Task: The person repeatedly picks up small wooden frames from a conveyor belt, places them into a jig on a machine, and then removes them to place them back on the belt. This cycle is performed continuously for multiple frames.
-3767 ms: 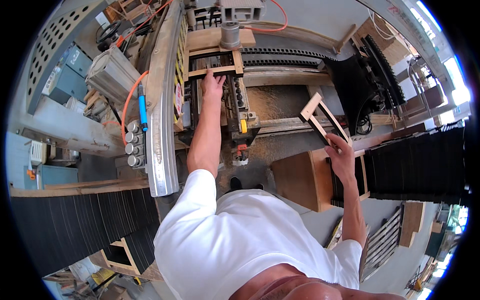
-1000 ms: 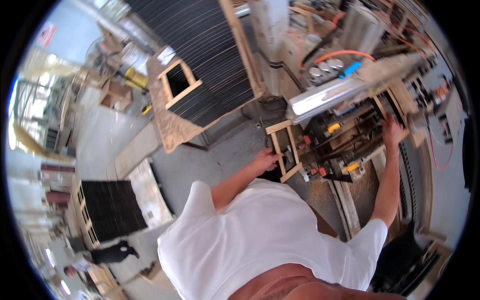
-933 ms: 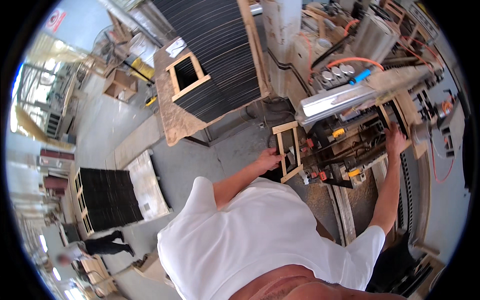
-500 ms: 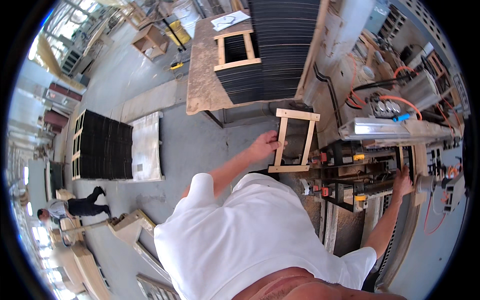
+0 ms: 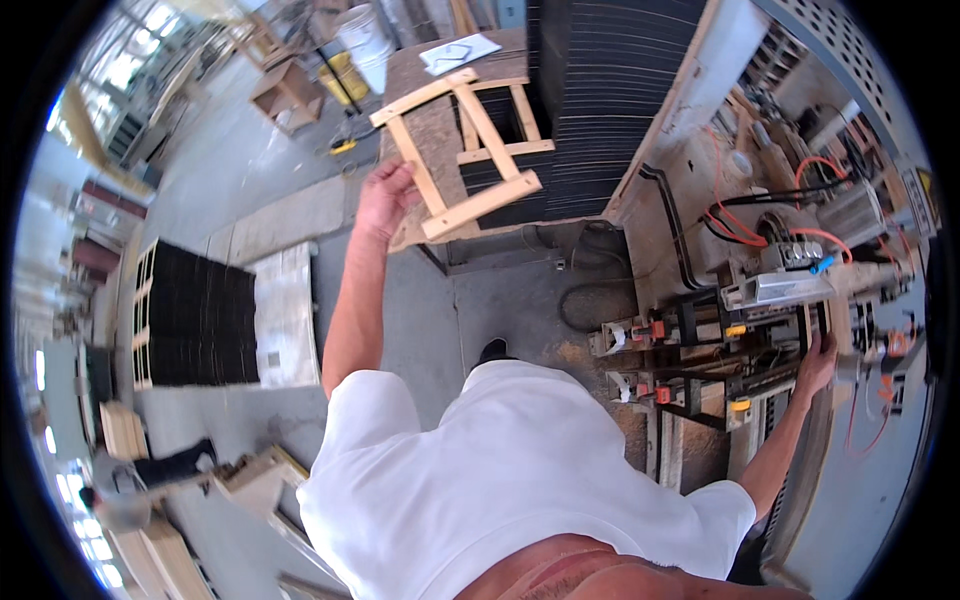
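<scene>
My left hand [image 5: 388, 198] is closed on one side rail of a pale wooden frame [image 5: 480, 208], four slats joined with dark fastener dots at the corners. Tilted, the frame hangs over the near part of a worn table [image 5: 400, 235]. Behind it, a similar frame [image 5: 530, 148] lies on top of a stack with black sides [image 5: 500, 210]. Over at the right, my right hand [image 5: 818, 365] has its fingers bent at narrow strips in a clamping machine [image 5: 700, 370], beside a wooden board [image 5: 842, 315]. What those fingers grip is too small to make out.
A tall black stack [image 5: 620, 100] rises at the table's back right. White papers [image 5: 460, 53] lie on the table. Another black stack [image 5: 195, 315] stands on the left floor by a pale panel [image 5: 285, 315]. A person [image 5: 150, 480] is at far left. Orange hoses [image 5: 735, 225] run above the machine.
My left hand has carried the wooden frame forward and left, from beside the machine to over the table, tilting it. My right hand stays at the machine.
</scene>
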### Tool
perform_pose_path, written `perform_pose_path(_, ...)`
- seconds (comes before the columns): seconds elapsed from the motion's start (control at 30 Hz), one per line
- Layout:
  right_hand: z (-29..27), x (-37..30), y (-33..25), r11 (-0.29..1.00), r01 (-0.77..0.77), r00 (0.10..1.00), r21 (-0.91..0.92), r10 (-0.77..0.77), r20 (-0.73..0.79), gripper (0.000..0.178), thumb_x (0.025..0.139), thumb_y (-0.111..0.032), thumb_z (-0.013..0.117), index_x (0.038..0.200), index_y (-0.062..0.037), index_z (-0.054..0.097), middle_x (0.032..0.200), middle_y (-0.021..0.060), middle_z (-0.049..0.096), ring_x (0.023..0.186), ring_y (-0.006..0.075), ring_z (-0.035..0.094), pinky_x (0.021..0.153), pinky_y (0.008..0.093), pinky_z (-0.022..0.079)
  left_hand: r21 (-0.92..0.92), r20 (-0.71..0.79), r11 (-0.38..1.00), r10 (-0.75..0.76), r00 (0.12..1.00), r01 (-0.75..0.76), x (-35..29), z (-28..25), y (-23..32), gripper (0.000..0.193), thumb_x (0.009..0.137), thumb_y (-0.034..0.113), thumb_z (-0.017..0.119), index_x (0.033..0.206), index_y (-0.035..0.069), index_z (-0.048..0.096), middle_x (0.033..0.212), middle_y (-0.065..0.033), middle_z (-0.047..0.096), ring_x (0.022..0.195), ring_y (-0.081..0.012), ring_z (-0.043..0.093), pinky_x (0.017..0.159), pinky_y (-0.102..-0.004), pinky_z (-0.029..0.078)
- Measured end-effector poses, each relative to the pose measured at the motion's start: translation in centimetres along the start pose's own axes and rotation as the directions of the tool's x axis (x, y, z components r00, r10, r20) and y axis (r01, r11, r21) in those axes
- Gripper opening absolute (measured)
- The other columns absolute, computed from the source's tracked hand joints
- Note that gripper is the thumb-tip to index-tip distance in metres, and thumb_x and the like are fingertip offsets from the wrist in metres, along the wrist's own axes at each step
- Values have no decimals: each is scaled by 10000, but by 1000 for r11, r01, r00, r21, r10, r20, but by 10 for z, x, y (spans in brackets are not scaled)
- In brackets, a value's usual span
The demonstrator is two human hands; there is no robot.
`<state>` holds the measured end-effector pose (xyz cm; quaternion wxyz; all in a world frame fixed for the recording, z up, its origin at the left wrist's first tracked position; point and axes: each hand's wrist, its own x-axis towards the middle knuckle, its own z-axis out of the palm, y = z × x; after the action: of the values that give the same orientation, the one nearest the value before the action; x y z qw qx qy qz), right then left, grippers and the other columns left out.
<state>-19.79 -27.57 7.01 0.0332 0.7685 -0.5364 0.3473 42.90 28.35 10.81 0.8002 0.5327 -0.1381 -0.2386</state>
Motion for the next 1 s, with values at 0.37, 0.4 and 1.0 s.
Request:
perform_pose_path(0.37, -64, -151, -215, 830, -230, 971, 508, 229, 65, 257, 920, -116, 612, 1147, 2, 628, 1002, 74, 665, 895, 130, 605, 800, 266, 485, 204, 40, 960, -204, 978, 192, 186, -8, -36, 298, 893, 165, 642, 1100, -39, 577, 966, -92, 653, 824, -183, 645, 727, -309, 556)
perform_pose_path(0.4, -61, -164, -217, 832, -244, 968, 499, 243, 67, 247, 916, -99, 607, 1138, 7, 631, 1005, 73, 664, 897, 125, 605, 800, 265, 486, 266, 5, 943, -206, 978, 198, 189, -2, -44, 302, 881, 173, 662, 1080, -42, 589, 926, -82, 654, 781, -168, 638, 693, -302, 555)
perform_pose_path(1.0, -101, -300, -207, 735, -505, 848, 452, 520, 102, 163, 905, -92, 626, 1041, -5, 651, 862, 13, 654, 800, 75, 594, 748, 210, 465, 748, 606, 194, 190, 772, -635, 106, 96, -63, 416, 793, 165, 686, 1173, 29, 585, 1104, -195, 630, 1010, -370, 602, 877, -426, 481)
